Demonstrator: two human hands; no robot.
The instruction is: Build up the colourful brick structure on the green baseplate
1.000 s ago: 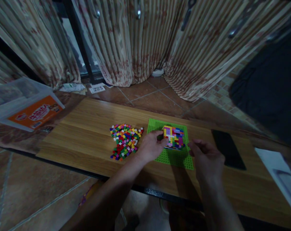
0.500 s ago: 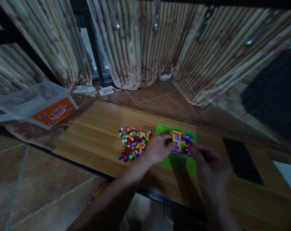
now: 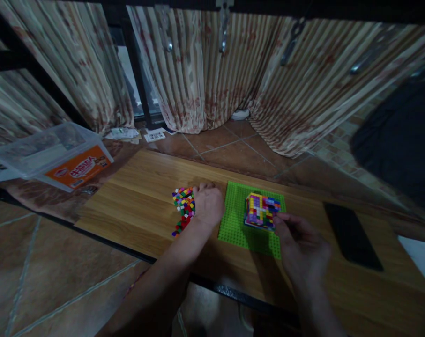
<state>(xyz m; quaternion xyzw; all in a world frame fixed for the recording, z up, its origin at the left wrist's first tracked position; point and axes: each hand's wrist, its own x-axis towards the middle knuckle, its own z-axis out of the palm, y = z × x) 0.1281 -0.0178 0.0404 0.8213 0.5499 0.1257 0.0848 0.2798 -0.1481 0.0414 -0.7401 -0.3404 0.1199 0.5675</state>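
A small structure of multicoloured toy bricks [image 3: 259, 210] stands on a green studded baseplate [image 3: 233, 229]. My right hand [image 3: 303, 241] pinches the structure at its right edge, thumb and forefinger together; the other fingers are curled. Over the right side of a pile of loose small bricks [image 3: 184, 206] lies my left hand [image 3: 208, 204], its fingers bent down among them. The left fingertips are mostly hidden, so whatever they grip is not visible. Red, white, green, yellow and purple bricks show left of that hand.
The wooden table [image 3: 128, 196] carries a dark flat phone-like slab [image 3: 353, 236] right of the baseplate. Beyond the table's left end stands a clear plastic tub [image 3: 50, 152] with an orange label. Papers [image 3: 155, 135] lie on the floor near striped curtains [image 3: 198, 70].
My left hand has let go of the brick structure and moved left onto the loose pile. My right hand stays at the structure's right edge. The baseplate appears shifted slightly left.
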